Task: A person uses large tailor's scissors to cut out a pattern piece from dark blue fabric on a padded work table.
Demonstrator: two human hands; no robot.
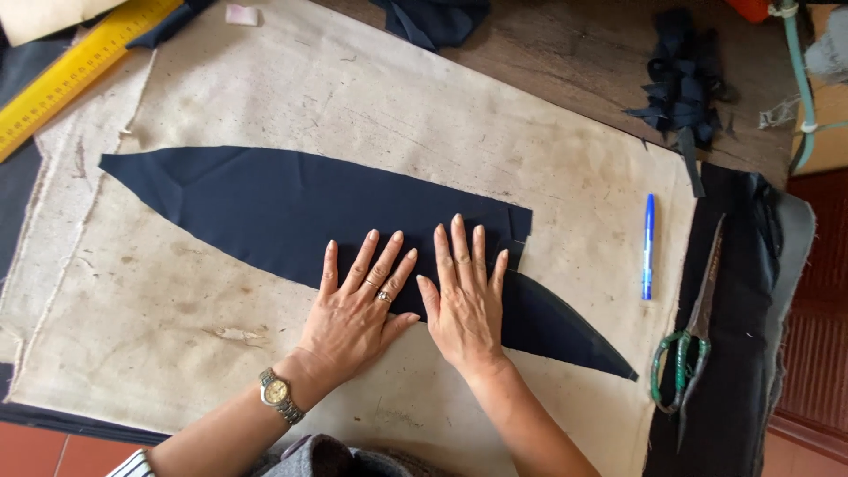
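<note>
Both hands lie flat, fingers spread and palms down, gripping nothing. The left hand, with a ring on one finger and a wristwatch on its wrist, presses on the lower edge of one long dark navy fabric piece. The right hand rests just beside it at three o'clock, thumbs nearly touching, and covers the spot where that piece meets a second navy layer; whether this is a separate piece or a folded part of the first is hard to tell. The fabric runs from a point at ten o'clock of the hands to another point at four o'clock, passing right under the fingers.

Beneath it lies one stained cream cloth spread over the wooden table. At three o'clock of the right hand, well apart, lies one blue pen. Beyond it, one pair of green-handled scissors rests on a dark fabric stack. At one o'clock sits one heap of navy scraps. At eleven o'clock, at the far corner, lies one yellow ruler, and one small pale chalk block sits at the top edge.
</note>
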